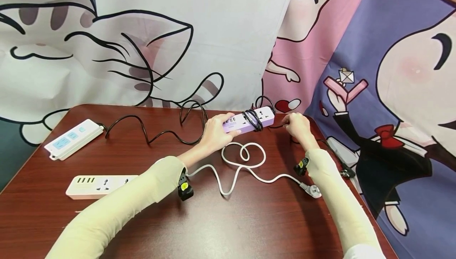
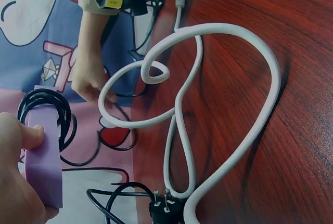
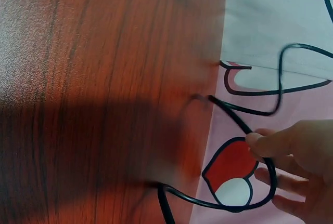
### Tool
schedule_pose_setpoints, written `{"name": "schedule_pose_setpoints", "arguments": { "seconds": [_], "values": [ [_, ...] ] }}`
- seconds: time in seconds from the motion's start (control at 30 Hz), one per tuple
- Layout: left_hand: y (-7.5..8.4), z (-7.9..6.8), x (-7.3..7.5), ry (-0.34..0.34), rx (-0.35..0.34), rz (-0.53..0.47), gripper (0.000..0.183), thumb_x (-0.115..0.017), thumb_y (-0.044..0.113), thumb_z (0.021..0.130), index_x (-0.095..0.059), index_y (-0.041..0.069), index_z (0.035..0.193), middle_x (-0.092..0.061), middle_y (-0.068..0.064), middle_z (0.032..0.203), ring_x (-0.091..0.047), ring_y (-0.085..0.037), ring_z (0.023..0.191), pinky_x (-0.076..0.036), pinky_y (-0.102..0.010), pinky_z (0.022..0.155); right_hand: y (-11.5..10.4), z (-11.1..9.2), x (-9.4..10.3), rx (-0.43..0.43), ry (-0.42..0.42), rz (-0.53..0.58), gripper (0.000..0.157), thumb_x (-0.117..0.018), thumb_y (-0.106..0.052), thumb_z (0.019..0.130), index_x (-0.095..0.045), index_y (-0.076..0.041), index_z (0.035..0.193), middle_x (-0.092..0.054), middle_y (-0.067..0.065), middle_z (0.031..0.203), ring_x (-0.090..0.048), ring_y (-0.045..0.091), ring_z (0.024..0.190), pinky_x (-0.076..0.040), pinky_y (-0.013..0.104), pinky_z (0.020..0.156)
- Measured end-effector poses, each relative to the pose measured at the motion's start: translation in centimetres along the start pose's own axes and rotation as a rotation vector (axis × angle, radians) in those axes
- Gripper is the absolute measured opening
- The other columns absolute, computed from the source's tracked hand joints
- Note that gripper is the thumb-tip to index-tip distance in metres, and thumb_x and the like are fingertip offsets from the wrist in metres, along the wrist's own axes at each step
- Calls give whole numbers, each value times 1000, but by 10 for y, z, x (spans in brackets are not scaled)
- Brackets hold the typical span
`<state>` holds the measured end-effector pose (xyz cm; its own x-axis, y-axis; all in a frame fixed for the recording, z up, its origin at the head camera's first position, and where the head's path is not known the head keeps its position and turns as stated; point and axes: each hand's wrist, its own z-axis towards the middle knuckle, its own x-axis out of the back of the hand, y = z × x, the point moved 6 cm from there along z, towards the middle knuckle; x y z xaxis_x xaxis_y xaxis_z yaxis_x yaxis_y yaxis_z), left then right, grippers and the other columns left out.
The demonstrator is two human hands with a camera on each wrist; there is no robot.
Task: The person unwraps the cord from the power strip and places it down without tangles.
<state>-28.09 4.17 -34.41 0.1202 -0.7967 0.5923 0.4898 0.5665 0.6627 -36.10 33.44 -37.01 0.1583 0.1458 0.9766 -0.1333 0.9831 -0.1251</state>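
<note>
My left hand (image 1: 215, 131) grips one end of a purple and white power strip (image 1: 239, 123) above the back of the table. Several turns of its black cord (image 2: 63, 117) are wound round the strip's middle. To the right, my right hand (image 1: 300, 127) pinches a free stretch of the black cord (image 3: 240, 121) between thumb and fingers. From there the cord runs down along the table's right side to a black plug (image 1: 346, 171). In the left wrist view the thumb lies on the purple side, and the rest of the strip is partly hidden by the hand.
A white power strip with blue panels (image 1: 74, 139) lies back left, its black cord (image 1: 170, 132) trailing across the table (image 1: 228, 227). Nearer, a white and pink strip (image 1: 87, 188) is partly behind my left sleeve. A white cord (image 1: 236, 165) loops mid-table to a white plug (image 1: 313, 190).
</note>
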Motion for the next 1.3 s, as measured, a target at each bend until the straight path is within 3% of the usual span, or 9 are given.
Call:
{"name": "schedule_pose_setpoints", "arguments": {
  "seconds": [0.2,0.33,0.53,0.67,0.77,0.87,1.0,1.1,1.3],
  "values": [
    [-2,-1,2,-4,9,3,52,-78,23,74,-65,6,121,-67,-14,119,-64,-27,107,-45,-43,90,-4,0,-3,52,-21,11,21,-66,-5,76,-75,-7,95,-72,16,98,-62,38,99,-49,51,79],
    [-2,-2,3,-5,14,2,53,-78,23,74,-65,5,121,-67,-13,119,-63,-27,107,-45,-43,90,-8,1,0,75,21,63,21,-72,-8,75,-75,-7,96,-73,14,96,-64,34,96,-50,50,78],
    [-2,-3,5,2,11,11,53,-79,23,73,-65,5,121,-68,-13,118,-64,-27,105,-46,-42,87,-24,1,13,197,236,122,28,-81,-15,72,-73,-9,99,-73,12,97,-59,32,95,-47,47,80],
    [-3,-3,5,3,1,16,52,-79,23,73,-65,5,120,-68,-14,116,-64,-27,102,-46,-42,84,-35,-3,24,317,427,174,38,-83,-10,68,-68,-8,103,-71,11,93,-59,29,90,-46,44,80],
    [-2,-3,5,6,-6,19,51,-79,23,73,-66,6,119,-68,-14,116,-64,-27,101,-46,-43,84,-41,-6,28,401,504,198,42,-81,-5,66,-67,-10,106,-67,10,93,-56,27,89,-46,43,77],
    [-3,-3,6,5,-6,18,51,-79,23,72,-66,7,119,-68,-14,117,-64,-27,102,-46,-43,84,-47,-9,28,501,508,210,40,-79,-1,67,-70,-10,105,-63,11,100,-54,28,93,-46,44,77],
    [-3,-3,7,2,-6,18,52,-79,22,72,-66,6,120,-68,-14,118,-64,-28,103,-46,-44,85,-53,-11,23,620,456,232,25,-77,2,70,-74,-7,93,-60,17,110,-52,33,102,-46,46,86],
    [-3,-3,8,-2,-6,18,53,-79,23,72,-65,5,120,-67,-14,118,-64,-28,104,-46,-44,85,-54,-10,20,666,427,251,17,-77,4,71,-73,-6,84,-59,18,115,-50,34,111,-42,46,95],
    [-6,-3,8,-12,2,19,53,-79,24,73,-65,5,121,-67,-15,120,-63,-28,106,-47,-44,86,-62,-16,21,769,386,262,18,-78,5,67,-71,-5,80,-62,16,117,-47,34,121,-37,44,103]
  ]
}}
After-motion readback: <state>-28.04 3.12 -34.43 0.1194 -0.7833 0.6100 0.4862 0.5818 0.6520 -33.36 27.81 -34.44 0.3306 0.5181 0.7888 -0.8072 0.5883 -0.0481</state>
